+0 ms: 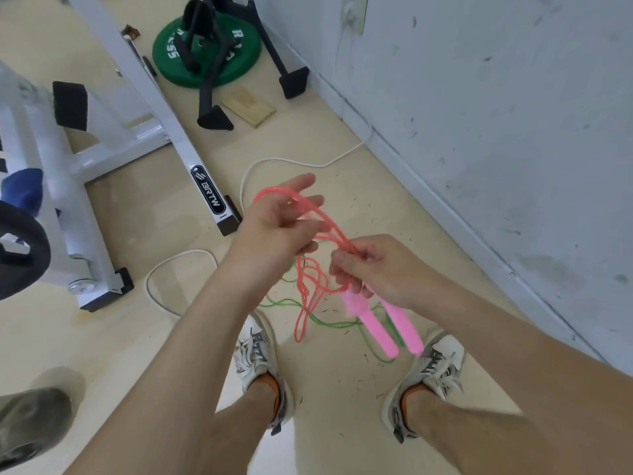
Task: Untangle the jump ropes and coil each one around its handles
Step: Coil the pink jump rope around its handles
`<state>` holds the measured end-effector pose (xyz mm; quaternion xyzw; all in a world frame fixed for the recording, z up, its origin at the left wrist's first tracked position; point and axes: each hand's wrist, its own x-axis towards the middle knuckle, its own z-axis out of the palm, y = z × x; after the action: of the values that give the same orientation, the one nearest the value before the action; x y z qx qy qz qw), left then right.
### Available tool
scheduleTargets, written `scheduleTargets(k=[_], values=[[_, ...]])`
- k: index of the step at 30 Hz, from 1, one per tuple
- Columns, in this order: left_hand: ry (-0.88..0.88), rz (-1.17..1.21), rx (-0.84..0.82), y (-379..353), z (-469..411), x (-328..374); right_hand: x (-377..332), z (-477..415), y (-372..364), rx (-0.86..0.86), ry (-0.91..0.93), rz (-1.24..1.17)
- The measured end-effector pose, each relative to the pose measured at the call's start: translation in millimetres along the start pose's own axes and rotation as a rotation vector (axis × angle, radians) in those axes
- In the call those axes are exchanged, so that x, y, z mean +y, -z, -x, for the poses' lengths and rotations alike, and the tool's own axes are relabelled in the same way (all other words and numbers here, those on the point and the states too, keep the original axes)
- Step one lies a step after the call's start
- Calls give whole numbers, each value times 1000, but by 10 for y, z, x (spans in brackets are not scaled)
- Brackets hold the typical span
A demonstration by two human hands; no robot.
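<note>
Pink jump rope [310, 209] at frame centre, off the floor, strung between both hands. Several strands loop over the left hand [274, 229]: index and middle fingers stretched out with rope across them, lower fingers curled in, so it holds the loops. Strands run down-right to the right hand [375, 269], which pinches them between thumb and forefinger. The two pink handles [375, 325] hang side by side below the right hand, tops inside its curled fingers, ends pointing to the lower right. More pink loops dangle between the hands, below the left wrist. Green jump rope [277, 304] lies loose on the floor [137, 337] under the hands, between the two sneakers [257, 354], held by neither hand. White cord [284, 160] snakes over the floor above the hands. White machine frame [161, 108] at left, green weight plate [246, 60] and wooden block [248, 106] at top centre, scuffed wall [479, 97] at right.
</note>
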<state>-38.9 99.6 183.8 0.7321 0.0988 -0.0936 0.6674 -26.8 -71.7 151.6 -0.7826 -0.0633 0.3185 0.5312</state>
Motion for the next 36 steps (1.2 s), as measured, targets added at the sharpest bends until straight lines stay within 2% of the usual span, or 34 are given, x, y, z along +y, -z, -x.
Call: scheduleTargets(k=[2,3,5,8,10,12,14,17,19,20,21,22,23,24,25,27,30,32,34,36], values=[[-48,-331,11,-21,0,-122,-27,-6,79,46,-33,-272],[-23,-415,-45,-53,12,-179,-51,-4,121,46,-49,-426],[79,-476,-214,-163,35,-274,-88,-2,196,38,-71,-645],[151,-516,-368,-273,62,-364,-139,12,297,114,-71,-704],[105,-459,-287,-297,55,-355,-163,22,368,186,-61,-747],[32,-504,-205,-320,35,-308,-179,14,434,262,-56,-835],[-4,-719,-287,-362,82,-275,-196,-1,483,301,-75,-1056],[92,-1162,-479,-386,168,-399,-244,-4,506,229,-138,-1366],[154,-1356,-443,-320,158,-454,-276,13,496,180,-181,-1385],[130,-1339,-324,-265,120,-425,-281,18,484,167,-198,-1370],[85,-1208,-168,-219,79,-352,-276,16,472,162,-213,-1365],[56,-924,-37,-197,46,-265,-276,17,451,159,-225,-1375],[67,-510,14,-201,47,-151,-278,12,430,150,-230,-1395],[133,-91,-55,-250,72,-10,-278,4,403,137,-223,-1406],[207,157,-152,-325,98,77,-280,-3,379,130,-203,-1380],[265,263,-264,-469,148,67,-279,-17,321,182,-157,-1132],[259,200,-192,-606,162,-60,-271,-22,185,320,-101,-479],[257,188,-142,-629,155,-114,-255,-16,84,329,-65,-156],[241,205,-110,-627,157,-136,-260,15,18,287,-60,-23],[230,251,-98,-621,160,-155,-270,36,6,263,-33,-31]])
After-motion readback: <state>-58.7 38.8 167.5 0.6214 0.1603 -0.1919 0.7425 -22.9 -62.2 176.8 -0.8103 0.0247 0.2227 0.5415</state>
